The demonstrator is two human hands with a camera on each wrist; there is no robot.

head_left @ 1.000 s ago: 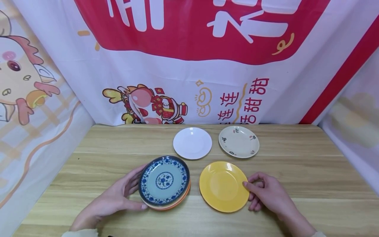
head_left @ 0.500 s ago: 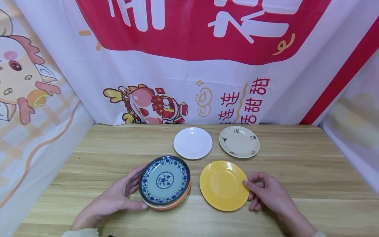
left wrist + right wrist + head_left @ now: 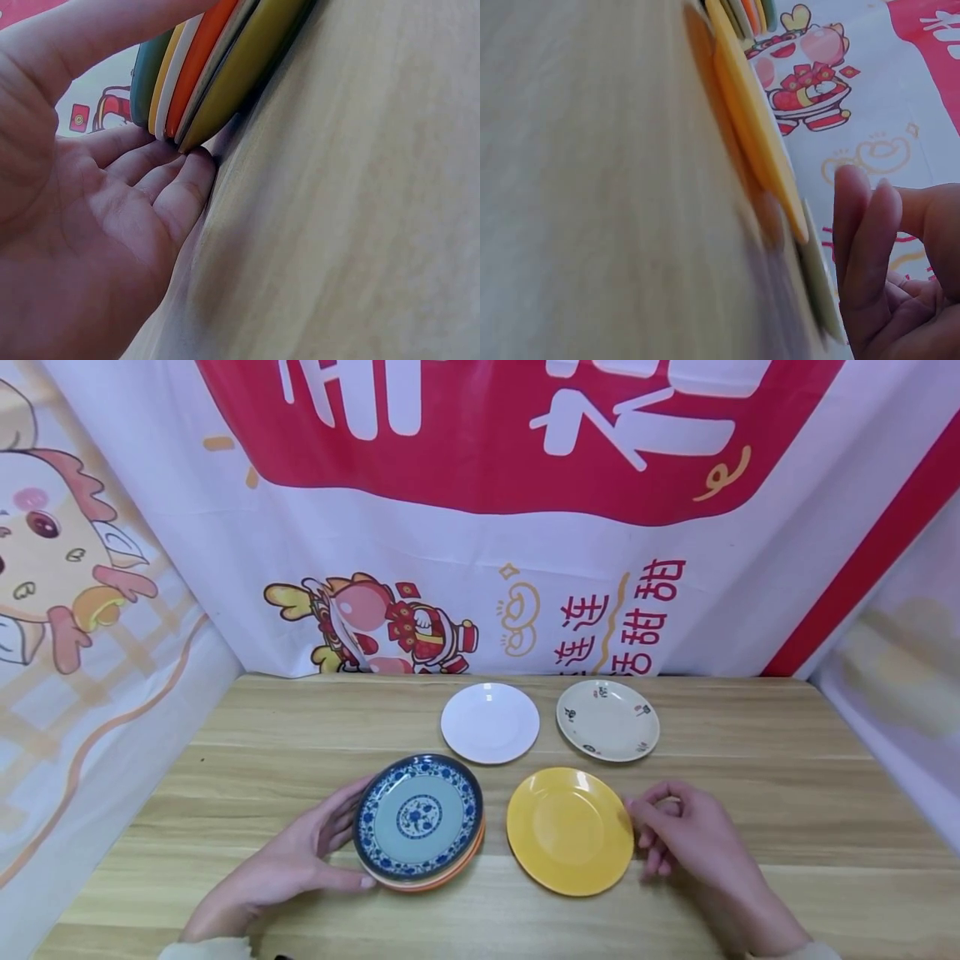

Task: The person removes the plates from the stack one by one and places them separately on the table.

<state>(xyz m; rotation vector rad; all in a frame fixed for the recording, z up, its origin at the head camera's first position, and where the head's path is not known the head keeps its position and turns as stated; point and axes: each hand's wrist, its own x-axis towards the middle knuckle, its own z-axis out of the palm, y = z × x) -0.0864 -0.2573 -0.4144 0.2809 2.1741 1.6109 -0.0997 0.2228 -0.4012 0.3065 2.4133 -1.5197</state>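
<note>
A stack of several plates [image 3: 417,817] stands left of centre, topped by a blue plate with a floral border. My left hand [image 3: 296,853] holds its left rim, thumb at the near edge and fingers on the left side. In the left wrist view the stacked plates' edges [image 3: 196,71] show green, yellow, white and orange rims against the fingertips. A yellow plate [image 3: 570,831] lies flat to the right of the stack. Beside its right rim is my right hand [image 3: 690,835], loosely curled and holding nothing. The right wrist view shows a gap between its fingers [image 3: 866,247] and the yellow plate.
A white plate [image 3: 490,723] and a cream plate with small dark motifs [image 3: 608,720] lie side by side further back on the wooden table [image 3: 750,760]. A printed cloth [image 3: 420,539] hangs behind the table's far edge.
My right hand has let go of the yellow plate's rim and drawn slightly to the right. The left hand, the stack and the other plates stay in place.
</note>
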